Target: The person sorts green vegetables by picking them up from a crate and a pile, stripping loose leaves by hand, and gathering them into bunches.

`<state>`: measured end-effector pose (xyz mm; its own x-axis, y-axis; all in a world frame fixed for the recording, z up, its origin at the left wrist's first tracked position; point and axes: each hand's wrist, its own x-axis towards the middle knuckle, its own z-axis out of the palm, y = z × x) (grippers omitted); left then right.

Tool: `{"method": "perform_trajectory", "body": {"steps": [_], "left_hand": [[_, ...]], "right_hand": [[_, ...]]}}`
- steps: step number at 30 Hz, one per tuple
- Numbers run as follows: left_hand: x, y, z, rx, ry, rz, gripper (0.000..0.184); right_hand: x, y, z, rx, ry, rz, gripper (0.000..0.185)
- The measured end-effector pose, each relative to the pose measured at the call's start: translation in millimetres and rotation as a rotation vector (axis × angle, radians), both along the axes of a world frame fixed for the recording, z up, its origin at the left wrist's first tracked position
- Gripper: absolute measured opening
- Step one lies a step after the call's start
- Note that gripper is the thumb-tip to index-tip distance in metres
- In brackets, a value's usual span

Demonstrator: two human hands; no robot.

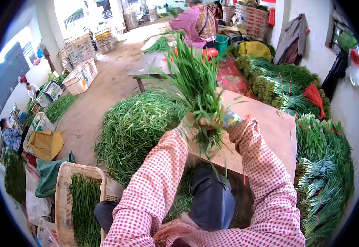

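Note:
Upright over the corner of a brown board table (266,127) is a thick bunch of garlic chives (194,78), its long flat leaves fanning upward. My left hand (190,126) closes round its lower part from the left. From the right, my right hand (224,119) grips the same bunch; blue patterned material shows at that wrist, and leaves hide part of the fingers. Loose stalks and leaf ends dangle below both hands. A large heap of loose green leaves (136,127) lies to the left of my left hand.
Tied green bundles (323,168) line the right wall, with red ties (313,99) on top. At lower left stands a plastic basket (60,197) of green stalks. Another person (194,24) works at a table (146,68) ahead; a white crate (80,76) sits on the floor.

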<state>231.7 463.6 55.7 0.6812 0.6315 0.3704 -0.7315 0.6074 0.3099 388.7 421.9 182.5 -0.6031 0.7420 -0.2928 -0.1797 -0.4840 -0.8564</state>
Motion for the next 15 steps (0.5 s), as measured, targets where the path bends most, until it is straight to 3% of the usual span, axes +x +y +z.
{"method": "perform_trajectory", "body": {"steps": [1, 3, 5, 6, 8, 11, 13, 15], "left_hand": [[4.3, 21.0, -39.7, 0.035, 0.037, 0.006, 0.052], [4.6, -14.9, -25.5, -0.153, -0.308, -0.231, 0.058], [1.5, -17.9, -36.1, -0.359, 0.134, 0.310, 0.061], [-15.9, -24.6, -39.0, -0.393, 0.059, 0.222, 0.060], [-43.6, -62.4, 1.3, -0.471, -0.075, 0.041, 0.058], [-74.0, -109.2, 22.9, -0.278, 0.127, 0.433, 0.056], [-88.7, -138.6, 38.1, -0.267, 0.691, 0.734, 0.055], [-103.6, -193.6, 52.0, -0.193, 0.579, 0.723, 0.051]], "right_hand": [[-2.0, -1.8, -10.0, 0.135, 0.011, -0.062, 0.065], [-16.5, -5.9, -34.3, 0.402, 0.036, -0.180, 0.070], [-31.6, -18.1, -46.3, 0.553, 0.095, -0.204, 0.067], [-33.0, -20.7, -46.0, 0.529, 0.166, -0.093, 0.063], [-35.0, -30.9, -35.0, 0.453, 0.336, 0.166, 0.055], [-49.6, -48.1, -20.4, 0.304, 0.542, 0.554, 0.044], [-60.3, -60.8, -11.5, 0.265, 0.600, 0.683, 0.043], [-66.4, -69.1, -5.4, 0.220, 0.614, 0.716, 0.046]]}}
